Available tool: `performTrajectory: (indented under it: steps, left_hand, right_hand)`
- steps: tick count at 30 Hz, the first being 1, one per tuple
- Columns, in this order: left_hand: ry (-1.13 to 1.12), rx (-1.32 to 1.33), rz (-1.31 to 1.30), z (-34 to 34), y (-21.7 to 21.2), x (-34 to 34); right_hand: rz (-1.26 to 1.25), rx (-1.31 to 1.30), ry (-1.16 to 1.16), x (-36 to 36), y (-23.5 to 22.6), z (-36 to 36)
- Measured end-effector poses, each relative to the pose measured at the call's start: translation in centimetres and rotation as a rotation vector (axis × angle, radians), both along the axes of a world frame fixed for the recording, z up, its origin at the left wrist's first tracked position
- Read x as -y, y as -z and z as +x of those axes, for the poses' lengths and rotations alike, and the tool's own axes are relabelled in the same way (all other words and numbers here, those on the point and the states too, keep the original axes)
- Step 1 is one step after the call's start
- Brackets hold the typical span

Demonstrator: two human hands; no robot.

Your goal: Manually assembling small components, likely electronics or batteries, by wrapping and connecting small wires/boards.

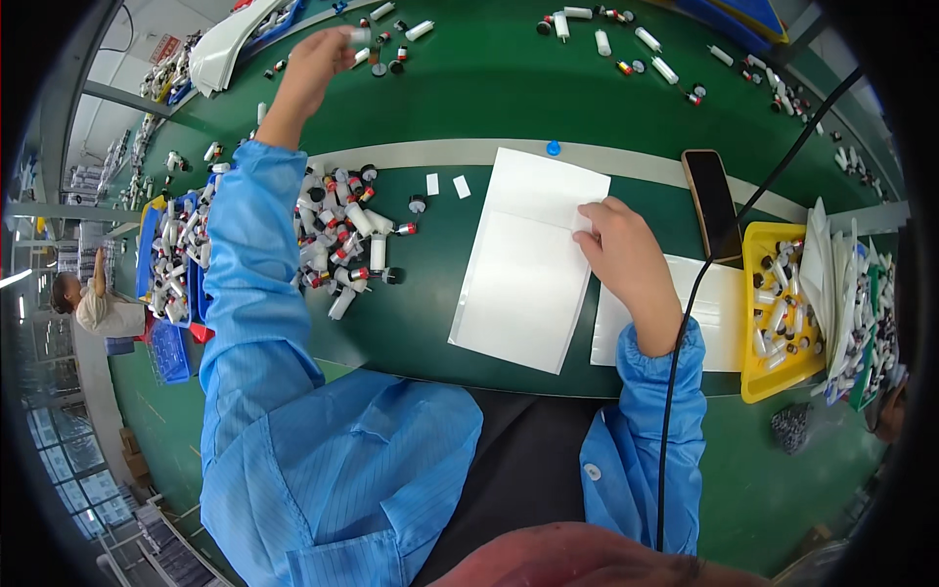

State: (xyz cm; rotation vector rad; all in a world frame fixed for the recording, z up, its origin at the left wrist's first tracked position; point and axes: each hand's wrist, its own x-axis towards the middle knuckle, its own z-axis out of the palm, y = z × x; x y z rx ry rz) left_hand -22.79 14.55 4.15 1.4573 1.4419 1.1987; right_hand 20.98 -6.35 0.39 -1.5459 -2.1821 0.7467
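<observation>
My left hand (315, 70) reaches over the far side of the green table, its fingers closed on a small white cylinder (360, 37) that looks blurred. Loose parts lie right beside those fingertips. My right hand (628, 259) has thumb and forefinger pinched at the right edge of a creased white sheet (523, 284), which lies flat on the near work surface. To the left of the sheet is a pile of small white cylinders with black, red and yellow ends (342, 230). Two small white paper slips (447, 185) rest between the pile and the sheet.
A phone (714, 205) and a yellow bin of cylinders (751, 362) are on the right. Another white sheet (675, 323) lies partly under my right forearm. A black cable (748, 201) crosses the view. Blue bins (171, 352) and a person (103, 308) are at left.
</observation>
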Motion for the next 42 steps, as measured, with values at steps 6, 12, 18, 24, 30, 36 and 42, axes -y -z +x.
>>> performTrajectory:
  steps: [6,12,18,24,30,36,42]
  left_hand:
    - [0.417,0.91,-0.131,9.3,-4.5,8.1]
    - [0.475,1.255,-0.619,21.0,0.2,15.3]
    - [0.221,1.281,-0.786,23.6,5.0,15.0]
    - [0.136,1.289,-0.734,24.2,4.1,15.8]
    - [0.429,1.232,-0.647,24.4,3.2,16.6]
    - [0.671,0.845,-0.428,23.4,3.9,16.2]
    - [0.672,0.489,-0.246,22.9,3.7,15.8]
  right_hand:
    - [-0.008,-0.027,0.029,0.4,0.5,0.2]
    - [0.204,0.03,-0.041,0.4,1.8,0.1]
    - [0.181,-0.003,0.019,0.4,2.0,0.0]
    - [0.23,-0.359,0.368,0.8,-0.6,-2.0]
    - [0.512,-0.48,0.041,0.8,1.9,-4.2]
    - [0.503,-0.72,0.118,-0.1,2.2,-3.1]
    - [0.536,-0.693,0.155,0.1,2.2,-3.0]
